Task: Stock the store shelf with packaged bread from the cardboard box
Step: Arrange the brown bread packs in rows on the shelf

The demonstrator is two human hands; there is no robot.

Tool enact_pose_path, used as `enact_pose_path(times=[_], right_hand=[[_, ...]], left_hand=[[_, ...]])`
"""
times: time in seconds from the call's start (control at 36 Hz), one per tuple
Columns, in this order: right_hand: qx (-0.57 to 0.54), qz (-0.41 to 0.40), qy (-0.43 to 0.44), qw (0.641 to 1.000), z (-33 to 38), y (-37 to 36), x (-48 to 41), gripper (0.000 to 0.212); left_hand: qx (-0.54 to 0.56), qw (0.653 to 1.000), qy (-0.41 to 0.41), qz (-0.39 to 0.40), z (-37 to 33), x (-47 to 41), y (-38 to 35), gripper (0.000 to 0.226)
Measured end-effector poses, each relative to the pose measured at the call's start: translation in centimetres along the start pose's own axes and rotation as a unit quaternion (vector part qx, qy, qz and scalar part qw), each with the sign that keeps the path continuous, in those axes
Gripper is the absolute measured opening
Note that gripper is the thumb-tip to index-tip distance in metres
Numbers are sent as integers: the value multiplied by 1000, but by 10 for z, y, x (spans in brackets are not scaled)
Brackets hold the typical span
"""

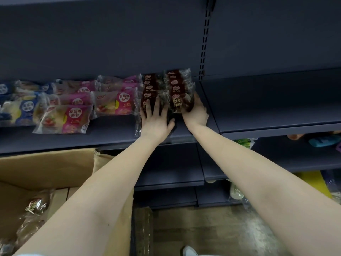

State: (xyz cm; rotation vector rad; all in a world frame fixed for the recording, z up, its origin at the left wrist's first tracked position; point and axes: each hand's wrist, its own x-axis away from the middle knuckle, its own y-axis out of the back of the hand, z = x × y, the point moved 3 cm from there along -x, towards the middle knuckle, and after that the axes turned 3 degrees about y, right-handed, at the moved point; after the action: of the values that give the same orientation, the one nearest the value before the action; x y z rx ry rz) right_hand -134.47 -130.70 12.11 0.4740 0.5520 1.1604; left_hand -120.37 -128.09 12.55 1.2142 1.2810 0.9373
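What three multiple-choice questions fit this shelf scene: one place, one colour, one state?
1. Where is the cardboard box? A) below the shelf, lower left B) on the top shelf C) on the right-hand shelf
2. What colour are the packs under the left hand? A) blue B) green C) dark brown
3. How does that hand lie? A) clenched B) flat on the packs, fingers spread C) inside the box
1 A: it stands open at lower left, below the shelf edge. 2 C: their wrappers are dark brown. 3 B: its straight fingers rest on the left row.
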Motion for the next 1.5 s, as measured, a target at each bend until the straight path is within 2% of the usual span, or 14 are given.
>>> enact_pose_path(times=[0.11, 0.33, 0.47, 0.58, 0.81, 0.92, 1.0, 1.14, 1.33, 1.5], right_hand=[[-21, -11, 14, 1000, -2, 0, 0, 74], [-118, -47, 37, 991, -3, 7, 5, 62], [-78, -60, 125, 987, 2, 6, 13, 57], [-7, -77, 204, 976, 12, 11, 15, 53], [13, 1, 292, 956, 65, -10, 26, 48], [0, 32, 333, 943, 98, -36, 46, 42], [-22, 69, 360, 930, 123, -61, 69, 38], [-51, 149, 417, 895, 167, -100, 117, 36], [-94, 217, 481, 844, 225, -143, 186, 35], [-129, 282, 514, 800, 251, -175, 252, 35]], left_hand=[[-3, 1000, -2, 0, 1, 0, -2, 64], [-7, 1000, -3, 16, 0, 0, -1, 65], [16, 999, -3, 36, 3, -1, 7, 65], [9, 1000, -4, -11, 14, 3, 26, 65], [-19, 997, 63, -42, 69, 29, 56, 71], [-31, 993, 99, -61, 100, 55, 70, 81], [-38, 988, 133, -69, 127, 81, 77, 79], [-59, 972, 216, -68, 178, 128, 89, 60], [-68, 938, 332, -71, 238, 210, 104, 60], [-85, 904, 417, -42, 266, 281, 107, 60]])
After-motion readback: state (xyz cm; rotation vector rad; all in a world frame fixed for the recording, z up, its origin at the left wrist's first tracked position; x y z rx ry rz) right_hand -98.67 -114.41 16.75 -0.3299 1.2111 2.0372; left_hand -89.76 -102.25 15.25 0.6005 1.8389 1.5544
